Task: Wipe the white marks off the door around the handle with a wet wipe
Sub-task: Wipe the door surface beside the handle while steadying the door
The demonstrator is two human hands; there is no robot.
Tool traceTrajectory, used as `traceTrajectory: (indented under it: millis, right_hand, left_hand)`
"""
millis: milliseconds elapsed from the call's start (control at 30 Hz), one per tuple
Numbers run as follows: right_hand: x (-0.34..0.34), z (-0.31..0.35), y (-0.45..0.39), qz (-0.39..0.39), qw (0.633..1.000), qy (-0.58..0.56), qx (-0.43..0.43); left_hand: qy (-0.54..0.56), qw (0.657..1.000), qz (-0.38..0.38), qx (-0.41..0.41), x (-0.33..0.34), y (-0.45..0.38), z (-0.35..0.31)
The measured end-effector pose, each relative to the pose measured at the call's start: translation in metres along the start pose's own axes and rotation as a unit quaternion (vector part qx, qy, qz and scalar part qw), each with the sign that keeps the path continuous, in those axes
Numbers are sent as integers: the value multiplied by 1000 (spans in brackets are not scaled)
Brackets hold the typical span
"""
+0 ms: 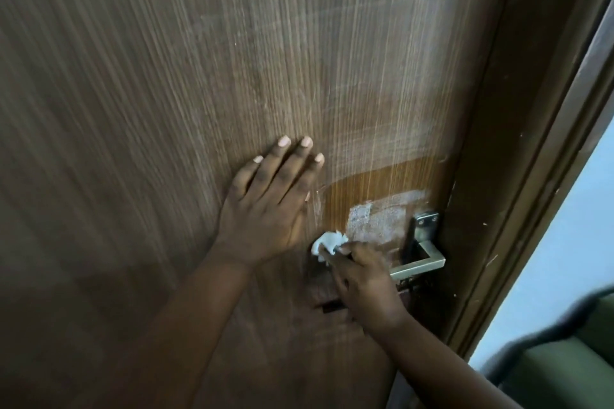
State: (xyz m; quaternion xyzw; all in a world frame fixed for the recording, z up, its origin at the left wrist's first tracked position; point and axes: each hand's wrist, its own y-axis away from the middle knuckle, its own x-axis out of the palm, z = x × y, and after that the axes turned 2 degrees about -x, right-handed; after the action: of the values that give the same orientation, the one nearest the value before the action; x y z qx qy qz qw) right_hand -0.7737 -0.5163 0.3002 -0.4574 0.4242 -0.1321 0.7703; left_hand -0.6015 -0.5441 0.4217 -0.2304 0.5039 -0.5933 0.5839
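Wiping at lower-left corner of white marks [382, 216] on door [166, 109], just left of handle [420, 262]. To do well: press wipe [327, 242] flat, short firm strokes w/ the grain, refold to a clean face, stay off handle plate. Most of patch looks uncleaned yet. Right hand [368, 285] reaching up from below, fingers [335, 259] pinched on bunched wipe, touching door. Left hand [265, 206] flat on door beside patch, spread open, holding nothing, bracing.

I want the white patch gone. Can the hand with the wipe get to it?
Probably yes. The right hand holds the crumpled white wet wipe just beside the chalky white patch on the brown wooden door, with nothing between them. The metal handle sits off to the side.
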Motion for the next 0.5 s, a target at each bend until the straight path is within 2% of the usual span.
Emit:
traceTrajectory:
  millis: [133, 267, 333, 433, 500]
  right_hand:
    - [20, 4, 38, 100, 995, 22, 7]
    - [18, 9, 40, 135, 990, 42, 11]
    - [11, 12, 27, 104, 994, 23, 11]
    - [-6, 19, -12, 8, 999, -16, 33]
    - [-19, 26, -42, -50, 998, -17, 16]
  left_hand:
    - [-43, 999, -12, 6, 6, 2, -1]
    - [-57, 998, -10, 7, 8, 3, 0]
    - [-59, 998, -4, 6, 9, 3, 0]
    - [-61, 998, -1, 8, 8, 3, 0]
    - [-57, 998, 1, 12, 8, 3, 1]
